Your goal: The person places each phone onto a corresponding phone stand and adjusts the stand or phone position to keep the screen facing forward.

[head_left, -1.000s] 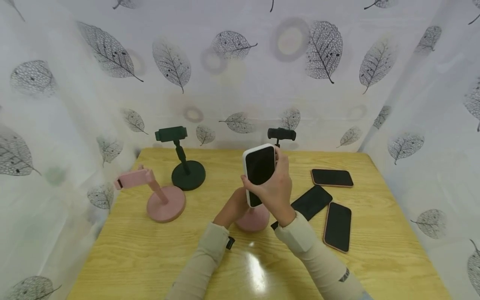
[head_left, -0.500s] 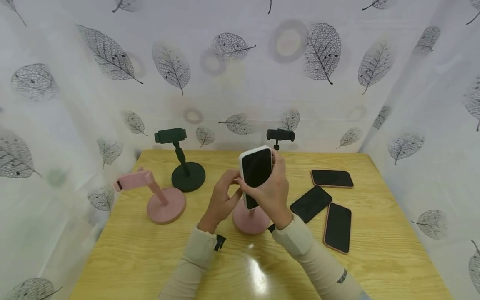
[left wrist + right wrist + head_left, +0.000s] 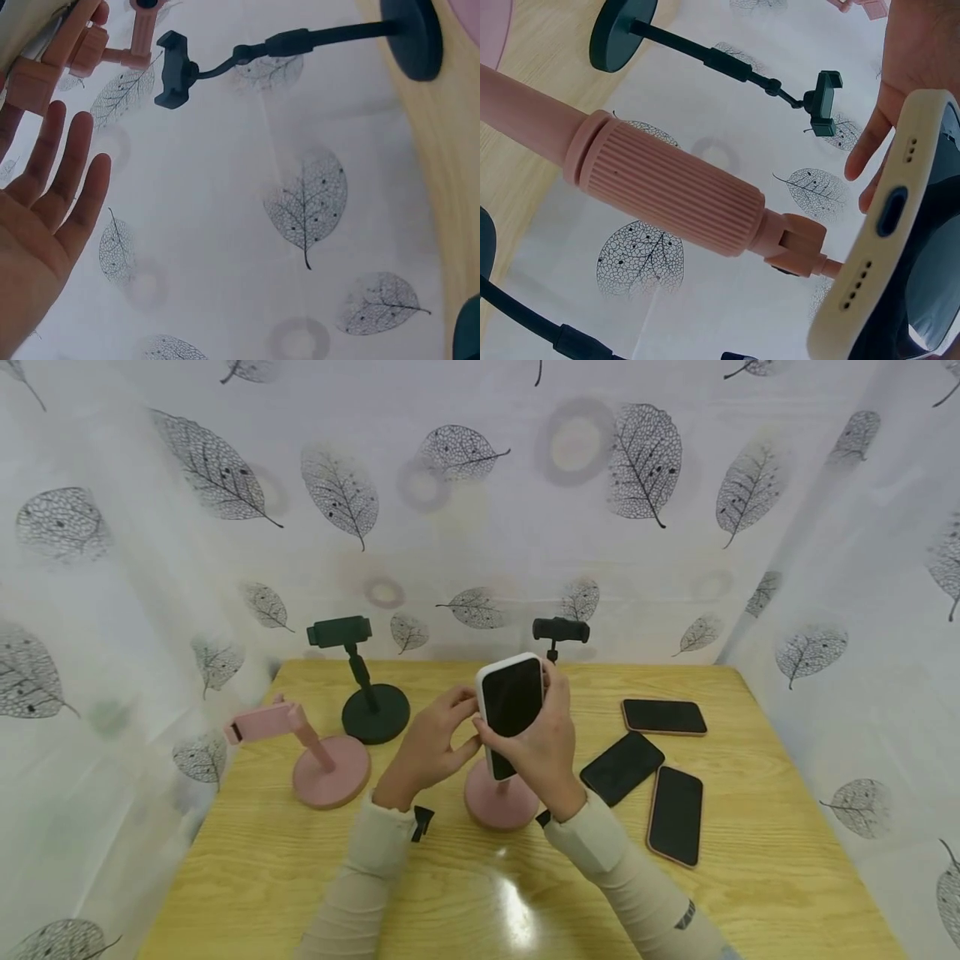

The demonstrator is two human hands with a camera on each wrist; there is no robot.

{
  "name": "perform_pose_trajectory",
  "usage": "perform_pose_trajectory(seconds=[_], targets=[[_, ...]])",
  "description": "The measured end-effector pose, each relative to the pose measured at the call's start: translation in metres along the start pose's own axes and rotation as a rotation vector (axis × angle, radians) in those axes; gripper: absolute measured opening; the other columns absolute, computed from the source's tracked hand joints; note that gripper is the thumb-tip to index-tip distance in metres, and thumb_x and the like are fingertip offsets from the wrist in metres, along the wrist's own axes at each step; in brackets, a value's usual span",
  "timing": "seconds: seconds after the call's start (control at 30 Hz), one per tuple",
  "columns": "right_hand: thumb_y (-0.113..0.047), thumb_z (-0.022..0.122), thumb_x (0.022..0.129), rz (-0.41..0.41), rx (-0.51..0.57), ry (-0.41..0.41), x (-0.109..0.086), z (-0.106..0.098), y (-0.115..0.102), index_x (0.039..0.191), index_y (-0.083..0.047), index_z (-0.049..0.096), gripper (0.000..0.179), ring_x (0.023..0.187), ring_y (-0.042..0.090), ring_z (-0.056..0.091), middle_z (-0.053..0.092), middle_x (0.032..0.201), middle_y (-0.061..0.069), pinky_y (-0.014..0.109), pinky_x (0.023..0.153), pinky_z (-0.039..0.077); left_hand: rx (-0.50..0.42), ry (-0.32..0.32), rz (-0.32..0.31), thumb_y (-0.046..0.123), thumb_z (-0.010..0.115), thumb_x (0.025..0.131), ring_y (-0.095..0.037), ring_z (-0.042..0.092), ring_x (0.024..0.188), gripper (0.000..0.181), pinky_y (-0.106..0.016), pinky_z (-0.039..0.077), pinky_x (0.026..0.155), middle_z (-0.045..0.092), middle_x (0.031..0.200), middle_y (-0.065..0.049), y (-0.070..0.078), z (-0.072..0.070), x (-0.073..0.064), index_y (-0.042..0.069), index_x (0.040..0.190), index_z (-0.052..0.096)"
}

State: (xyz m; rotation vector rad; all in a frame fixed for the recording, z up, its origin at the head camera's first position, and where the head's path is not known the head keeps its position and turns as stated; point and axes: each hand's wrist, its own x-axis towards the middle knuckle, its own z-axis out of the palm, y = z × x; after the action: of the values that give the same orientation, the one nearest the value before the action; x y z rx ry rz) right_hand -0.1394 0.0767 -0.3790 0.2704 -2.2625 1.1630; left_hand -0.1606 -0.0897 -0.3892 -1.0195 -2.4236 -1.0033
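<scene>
My right hand (image 3: 547,739) grips a white-cased phone (image 3: 513,693), its thumb across the lower left of the dark screen. The phone stands upright in front of a pink phone stand, whose round base (image 3: 501,806) shows below. In the right wrist view, the stand's ribbed pink column (image 3: 675,187) leads up to the back of the phone. The left wrist view shows the pink clamp (image 3: 34,84) behind the phone. My left hand (image 3: 427,747) is at the phone's left edge, its fingers extended near the clamp; whether they touch it I cannot tell.
Two other stands stand to the left, one pink (image 3: 330,770) and one dark green (image 3: 375,712). Behind the held phone rises a black stand (image 3: 561,629). Three phones lie on the right: one at the back (image 3: 664,716), one slanted (image 3: 622,768), one in front (image 3: 676,816).
My left hand came out from behind the phone's lower part up to its left edge, then drew slightly left. The phone shifted a little left, still in my right hand.
</scene>
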Motion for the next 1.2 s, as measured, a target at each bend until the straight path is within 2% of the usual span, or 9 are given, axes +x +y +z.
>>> perform_pose_trajectory(seconds=[0.13, 0.43, 0.57, 0.7, 0.83, 0.97, 1.07, 1.2], targets=[[-0.031, 0.085, 0.065, 0.009, 0.011, -0.011, 0.000, 0.000, 0.001, 0.138, -0.003, 0.030, 0.096, 0.096, 0.027, 0.055, 0.047, 0.123, 0.016, 0.044, 0.075, 0.054, 0.023, -0.014, 0.020, 0.012, 0.067, 0.083, -0.018, 0.058, 0.096, 0.038, -0.035, 0.051, 0.075, 0.059, 0.113, -0.007, 0.000, -0.004, 0.003, 0.008, 0.120, 0.062], [-0.030, 0.085, 0.064, 0.006, -0.009, -0.002, 0.001, -0.002, 0.003, 0.137, -0.004, 0.030, 0.095, 0.094, 0.026, 0.056, 0.047, 0.123, 0.015, 0.043, 0.074, 0.054, 0.079, -0.018, 0.058, 0.015, 0.066, 0.082, -0.018, 0.060, 0.092, 0.025, -0.033, 0.053, 0.074, 0.060, 0.106, -0.003, 0.002, -0.010, 0.010, 0.012, 0.107, 0.068], [-0.033, 0.085, 0.064, 0.008, -0.035, 0.006, 0.002, -0.003, 0.004, 0.137, -0.004, 0.030, 0.096, 0.092, 0.026, 0.057, 0.048, 0.121, 0.015, 0.043, 0.072, 0.055, 0.104, -0.021, 0.069, 0.019, 0.067, 0.083, -0.013, 0.059, 0.082, 0.020, -0.029, 0.051, 0.066, 0.060, 0.103, -0.001, 0.003, -0.012, 0.011, 0.012, 0.103, 0.068], [-0.036, 0.085, 0.064, 0.015, -0.068, 0.018, 0.004, -0.004, 0.005, 0.137, -0.004, 0.031, 0.097, 0.090, 0.027, 0.057, 0.049, 0.119, 0.016, 0.043, 0.070, 0.055, 0.113, -0.014, 0.088, 0.021, 0.069, 0.083, -0.012, 0.058, 0.079, 0.019, -0.028, 0.052, 0.067, 0.060, 0.102, -0.001, 0.004, -0.012, 0.012, 0.012, 0.099, 0.068], [-0.038, 0.085, 0.063, 0.031, -0.093, 0.027, 0.005, -0.005, 0.005, 0.137, -0.004, 0.030, 0.099, 0.090, 0.028, 0.056, 0.048, 0.117, 0.016, 0.044, 0.069, 0.054, 0.111, -0.019, 0.084, 0.022, 0.070, 0.083, -0.012, 0.059, 0.081, 0.017, -0.029, 0.053, 0.071, 0.060, 0.101, 0.000, 0.004, -0.011, 0.013, 0.012, 0.096, 0.068], [-0.039, 0.085, 0.063, 0.038, -0.100, 0.024, 0.004, -0.005, 0.005, 0.138, -0.004, 0.029, 0.099, 0.088, 0.029, 0.056, 0.048, 0.117, 0.017, 0.044, 0.067, 0.054, 0.106, -0.019, 0.074, 0.022, 0.070, 0.083, -0.011, 0.057, 0.078, 0.016, -0.028, 0.051, 0.069, 0.059, 0.100, 0.000, 0.005, -0.010, 0.012, 0.013, 0.095, 0.067], [-0.039, 0.084, 0.064, 0.050, -0.096, 0.014, 0.005, -0.003, 0.005, 0.139, -0.005, 0.027, 0.101, 0.086, 0.029, 0.056, 0.047, 0.118, 0.017, 0.044, 0.065, 0.054, 0.056, -0.019, 0.063, 0.019, 0.070, 0.083, -0.011, 0.056, 0.078, 0.014, -0.028, 0.051, 0.068, 0.058, 0.100, -0.002, 0.005, -0.008, 0.010, 0.012, 0.094, 0.066], [-0.040, 0.085, 0.064, 0.079, -0.087, 0.005, 0.006, -0.002, 0.006, 0.140, -0.007, 0.025, 0.102, 0.083, 0.029, 0.056, 0.046, 0.119, 0.016, 0.043, 0.063, 0.053, -0.071, -0.026, 0.026, 0.012, 0.070, 0.084, -0.014, 0.058, 0.084, 0.012, -0.027, 0.054, 0.069, 0.056, 0.103, -0.006, 0.005, -0.005, 0.010, 0.008, 0.093, 0.063]])
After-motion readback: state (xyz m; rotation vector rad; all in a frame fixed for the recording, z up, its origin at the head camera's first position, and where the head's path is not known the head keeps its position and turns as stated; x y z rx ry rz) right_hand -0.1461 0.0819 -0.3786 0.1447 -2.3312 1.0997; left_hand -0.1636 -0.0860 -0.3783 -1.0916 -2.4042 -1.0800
